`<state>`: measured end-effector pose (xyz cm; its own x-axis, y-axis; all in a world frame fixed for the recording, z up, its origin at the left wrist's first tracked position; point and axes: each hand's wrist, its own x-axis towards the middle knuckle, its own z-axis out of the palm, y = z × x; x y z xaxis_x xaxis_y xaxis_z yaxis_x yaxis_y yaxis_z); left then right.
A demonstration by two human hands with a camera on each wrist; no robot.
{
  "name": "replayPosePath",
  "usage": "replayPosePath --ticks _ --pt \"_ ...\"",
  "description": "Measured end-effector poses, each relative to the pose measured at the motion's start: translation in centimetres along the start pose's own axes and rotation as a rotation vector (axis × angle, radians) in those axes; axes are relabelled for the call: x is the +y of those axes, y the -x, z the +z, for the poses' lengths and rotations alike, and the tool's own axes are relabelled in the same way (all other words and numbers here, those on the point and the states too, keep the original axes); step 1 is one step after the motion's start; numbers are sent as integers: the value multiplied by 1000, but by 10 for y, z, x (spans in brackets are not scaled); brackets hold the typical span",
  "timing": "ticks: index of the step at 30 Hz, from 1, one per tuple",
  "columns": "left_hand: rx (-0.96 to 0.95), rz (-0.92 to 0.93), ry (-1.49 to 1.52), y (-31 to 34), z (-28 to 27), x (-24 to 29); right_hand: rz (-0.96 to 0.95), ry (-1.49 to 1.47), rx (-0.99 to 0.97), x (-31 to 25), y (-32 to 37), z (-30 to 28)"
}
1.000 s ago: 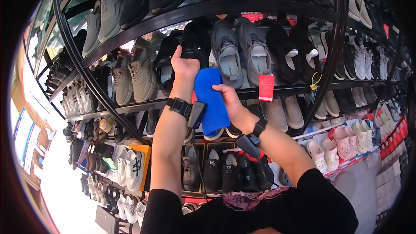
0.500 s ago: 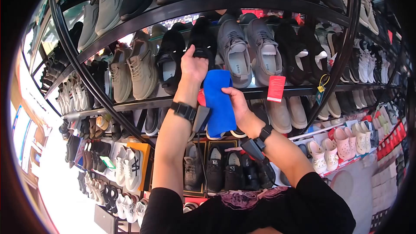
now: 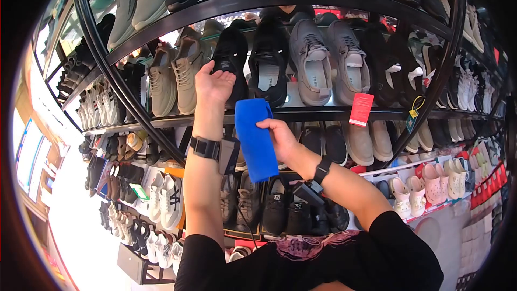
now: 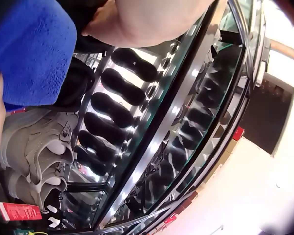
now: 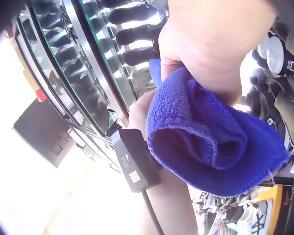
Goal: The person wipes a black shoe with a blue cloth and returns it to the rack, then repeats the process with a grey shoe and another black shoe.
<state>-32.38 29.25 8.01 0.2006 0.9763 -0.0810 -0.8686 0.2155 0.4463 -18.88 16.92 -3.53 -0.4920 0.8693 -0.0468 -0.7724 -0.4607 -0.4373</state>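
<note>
My right hand grips a folded blue towel, thumb laid over its near face and the fingers hidden behind it. In the right wrist view the towel shows loose layers and a stitched edge. My left hand is held palm up with its fingers relaxed and holds nothing. Its fingertips overlap a black shoe on the middle shelf in the head view. Right of that stand a black shoe with a pale insole and a pair of grey lace-up shoes.
A black shelf bar runs close behind the towel. A red tag hangs from it. Beige shoes stand to the left, dark shoes on the shelf above, black boxed shoes below. Pale clogs line the lower right.
Both hands and the towel have moved left along the shelf, while the shoes have shifted right in view. A wider gap now separates the left hand from the towel.
</note>
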Motion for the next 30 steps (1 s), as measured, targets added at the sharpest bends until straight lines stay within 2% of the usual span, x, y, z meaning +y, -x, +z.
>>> replayPosePath --ticks 4,8,10,14,16,17,19,22,24,26,28,30 --pt "82 51 55 -3 4 -6 -82 86 22 1 -12 2" --pt "35 10 116 -11 7 -7 -150 212 70 10 -12 4" --pt "-110 -8 138 -31 -1 -9 -152 231 59 12 -14 7" --pt "-143 63 194 -62 -10 -14 -205 212 18 10 -41 -4" --pt "-299 57 193 -62 -10 -13 -221 209 0 6 -45 -3" --pt "-297 56 194 -61 -11 -12 -234 207 -19 4 -47 -3" --pt "-223 36 194 -53 -9 -10 -231 204 6 2 -44 4" --pt "-268 106 167 -26 -7 -8 -242 244 18 3 -36 13" --pt "-200 75 195 0 -4 0 -241 282 14 7 -28 15" --pt "-270 142 234 36 -1 0 -195 343 -60 15 -18 17" --pt "-231 134 272 67 -6 4 -131 368 -80 25 -5 16" --pt "-295 97 251 90 -23 4 -57 395 -94 34 14 11"
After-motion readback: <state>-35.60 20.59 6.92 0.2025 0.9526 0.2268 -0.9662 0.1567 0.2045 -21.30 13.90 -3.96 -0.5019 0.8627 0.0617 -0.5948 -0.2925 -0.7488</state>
